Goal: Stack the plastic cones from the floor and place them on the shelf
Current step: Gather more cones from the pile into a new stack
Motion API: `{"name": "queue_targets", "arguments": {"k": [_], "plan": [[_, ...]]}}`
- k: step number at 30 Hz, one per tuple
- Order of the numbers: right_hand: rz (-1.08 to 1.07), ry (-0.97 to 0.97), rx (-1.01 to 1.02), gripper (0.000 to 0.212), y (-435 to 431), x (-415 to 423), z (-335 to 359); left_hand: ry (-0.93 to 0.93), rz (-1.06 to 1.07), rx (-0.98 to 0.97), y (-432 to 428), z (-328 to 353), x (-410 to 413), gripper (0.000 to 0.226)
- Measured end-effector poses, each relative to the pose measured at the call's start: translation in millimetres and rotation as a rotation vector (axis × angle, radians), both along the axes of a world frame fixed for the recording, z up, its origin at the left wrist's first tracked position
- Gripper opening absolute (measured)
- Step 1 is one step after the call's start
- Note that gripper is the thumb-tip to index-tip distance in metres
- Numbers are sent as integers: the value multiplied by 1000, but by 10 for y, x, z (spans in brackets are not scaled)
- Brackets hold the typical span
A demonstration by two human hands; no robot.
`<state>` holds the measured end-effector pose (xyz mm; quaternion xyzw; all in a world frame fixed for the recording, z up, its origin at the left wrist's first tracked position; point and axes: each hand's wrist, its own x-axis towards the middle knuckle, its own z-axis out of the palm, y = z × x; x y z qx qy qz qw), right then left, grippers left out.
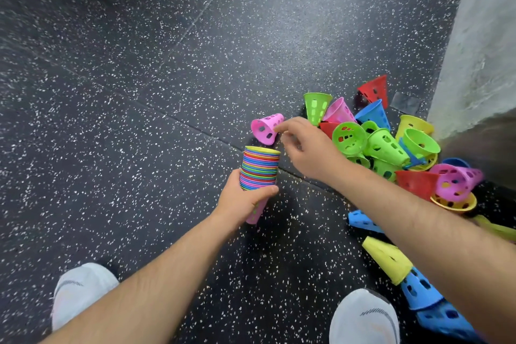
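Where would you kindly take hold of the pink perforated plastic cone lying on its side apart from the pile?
Pinch the pink perforated plastic cone at its narrow end, coming from the right, as the right hand does. It lies on its side with the wide rim to the left and the slim end pointing right, nearest that hand and small enough for fingertips.

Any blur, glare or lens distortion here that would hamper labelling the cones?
Head view: wide-angle stretching at the edges; the floor smears toward the left edge; the rightmost pink cones are motion-blurred; mild sheen upper centre; the stack in the left hand and the pink cone pinched by the right hand are sharp.
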<state>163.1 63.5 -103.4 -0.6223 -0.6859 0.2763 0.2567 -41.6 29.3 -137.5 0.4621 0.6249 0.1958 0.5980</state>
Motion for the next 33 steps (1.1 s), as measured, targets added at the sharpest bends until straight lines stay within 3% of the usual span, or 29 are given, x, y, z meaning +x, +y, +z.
{"name": "queue_targets", "arguments": {"k": [6, 12, 17, 22, 27, 33], "plan": [[457, -666, -3, 58, 540, -15, -59, 9, 19, -4, 163, -3, -64, 65], [593, -876, -12, 46, 726, -86, -72, 13, 35, -4, 266, -23, -154, 69], [457, -762, -17, 48, 750, -1, -108, 12, 40, -16, 298, -46, -170, 61], [170, -470, 47, 14, 677, 193, -59, -12, 8, -27, 275, -47, -130, 58], [-7, -176, 54, 21, 527, 291, 137, -5, -44, -18, 258, 19, -17, 54], [-45, -139, 26, 23, 288, 370, 298, -53, -75, -12, 211, 58, 165, 59]]}}
